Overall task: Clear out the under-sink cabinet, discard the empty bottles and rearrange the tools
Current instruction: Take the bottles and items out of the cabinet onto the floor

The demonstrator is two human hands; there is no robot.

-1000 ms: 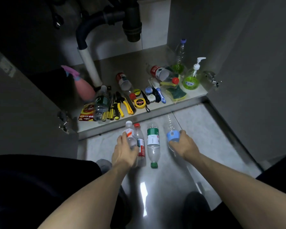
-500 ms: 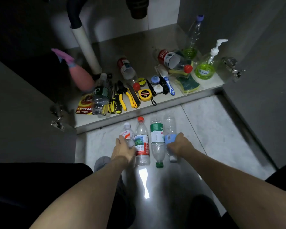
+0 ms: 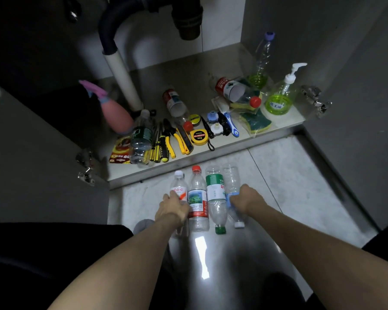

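From the head camera, four empty plastic bottles lie side by side on the tiled floor (image 3: 289, 175) just in front of the open under-sink cabinet. The left hand (image 3: 171, 210) rests over the white-capped bottle (image 3: 179, 186) at the left end of the row, its fingers curled down around the bottle's body. Touching that bottle is the red-capped bottle (image 3: 197, 198), cap toward the cabinet. Next lies the green-labelled bottle (image 3: 216, 198), its green cap pointing toward the person. The right hand (image 3: 246, 200) grips the blue-labelled bottle (image 3: 232, 180) at the right end, fingers wrapped round the label, the white cap toward the person.

On the cabinet floor (image 3: 188, 70) behind the row, tools lie near the front edge: yellow-handled screwdrivers (image 3: 158, 146), pliers (image 3: 169, 139), a utility knife (image 3: 184, 139) and a yellow tape measure (image 3: 199, 137). Left of them a clear bottle with a dark green label (image 3: 141, 139) lies partly over a red packet (image 3: 121, 151), with a pink spray bottle (image 3: 114, 110) behind. To the right are sponges (image 3: 255, 121), a blue-handled brush (image 3: 231, 127), two red-capped bottles on their sides, a green soap dispenser (image 3: 280, 99) and a tall bottle with a purple cap (image 3: 263, 57). A white drain pipe (image 3: 123, 79) stands at the back
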